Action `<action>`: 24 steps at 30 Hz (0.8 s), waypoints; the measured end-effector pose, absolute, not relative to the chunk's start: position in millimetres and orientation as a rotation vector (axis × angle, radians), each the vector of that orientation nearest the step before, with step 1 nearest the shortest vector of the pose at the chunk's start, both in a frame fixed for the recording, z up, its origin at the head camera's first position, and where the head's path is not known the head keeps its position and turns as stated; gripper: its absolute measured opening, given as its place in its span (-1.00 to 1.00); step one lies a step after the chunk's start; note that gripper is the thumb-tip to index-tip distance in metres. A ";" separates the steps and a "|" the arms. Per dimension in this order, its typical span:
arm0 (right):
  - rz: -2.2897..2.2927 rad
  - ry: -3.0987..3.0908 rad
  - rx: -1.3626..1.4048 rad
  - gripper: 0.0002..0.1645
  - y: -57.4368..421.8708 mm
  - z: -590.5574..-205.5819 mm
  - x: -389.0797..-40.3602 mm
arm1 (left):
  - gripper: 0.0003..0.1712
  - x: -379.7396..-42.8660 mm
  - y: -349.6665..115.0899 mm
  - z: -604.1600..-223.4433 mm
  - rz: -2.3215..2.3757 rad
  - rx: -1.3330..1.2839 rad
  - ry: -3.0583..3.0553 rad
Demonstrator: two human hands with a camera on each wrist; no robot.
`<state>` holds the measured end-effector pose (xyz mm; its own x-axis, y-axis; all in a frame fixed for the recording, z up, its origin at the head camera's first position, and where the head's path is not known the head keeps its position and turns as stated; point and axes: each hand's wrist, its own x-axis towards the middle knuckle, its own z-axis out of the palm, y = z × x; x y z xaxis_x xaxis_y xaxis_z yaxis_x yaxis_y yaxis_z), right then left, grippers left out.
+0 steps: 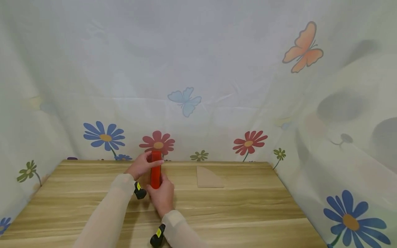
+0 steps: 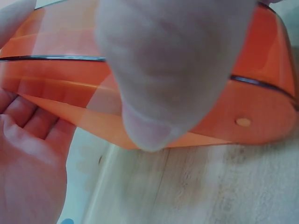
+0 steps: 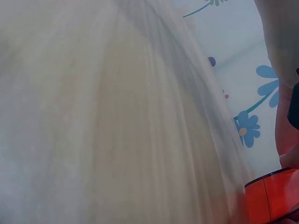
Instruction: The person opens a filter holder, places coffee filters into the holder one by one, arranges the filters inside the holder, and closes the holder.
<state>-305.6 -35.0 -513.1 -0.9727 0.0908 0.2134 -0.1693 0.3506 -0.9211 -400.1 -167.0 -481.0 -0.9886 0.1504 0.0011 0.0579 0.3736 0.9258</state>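
My left hand (image 1: 142, 167) grips the red object (image 1: 155, 175) near its top, right hand (image 1: 163, 196) lower. Handling step, I judge; next move needs steady support.

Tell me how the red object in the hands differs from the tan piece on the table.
The red object is glossy; the tan piece looks matte. The red object is thick; the tan piece looks thin and flat. The left hand and right hand hold the red object; the tan piece lies untouched.
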 end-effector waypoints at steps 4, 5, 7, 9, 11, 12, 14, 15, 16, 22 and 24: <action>1.676 -2.399 0.087 -0.51 -31.3 -509.2 -303.9 | -0.15 -396.1 -164.3 -474.8 1.725 0.187 2.524; 1.675 -2.406 0.094 -0.50 -30.1 -508.1 -303.2 | -0.15 -394.8 -163.9 -473.0 1.738 0.186 2.516; 1.673 -2.417 0.120 -0.49 -27.1 -505.3 -301.6 | -0.16 -392.0 -164.0 -470.1 1.752 0.187 2.513; 1.654 -2.442 0.162 -0.49 -23.2 -503.6 -300.4 | -0.18 -388.7 -164.5 -468.3 1.761 0.187 2.519; 1.640 -2.475 0.213 -0.47 -17.7 -501.4 -298.7 | -0.20 -384.1 -165.0 -467.2 1.765 0.176 2.527; 1.630 -2.487 0.246 -0.47 -14.5 -500.3 -297.7 | -0.21 -381.3 -165.1 -466.8 1.766 0.171 2.535; 1.618 -2.516 0.299 -0.47 -7.8 -497.7 -295.1 | -0.20 -375.1 -164.5 -466.1 1.777 0.156 2.545; 1.617 -2.522 0.322 -0.48 -4.5 -496.3 -293.6 | -0.21 -371.5 -163.8 -465.4 1.787 0.139 2.545; 1.618 -2.525 0.345 -0.49 -1.3 -494.7 -292.1 | -0.20 -367.7 -163.0 -464.6 1.793 0.146 2.550; 1.630 -2.542 0.419 -0.51 15.2 -490.0 -283.6 | -0.20 -345.9 -155.8 -463.2 1.821 0.123 2.608; 1.634 -2.564 0.432 -0.48 20.6 -488.8 -281.2 | -0.20 -338.5 -152.7 -462.6 1.818 0.092 2.634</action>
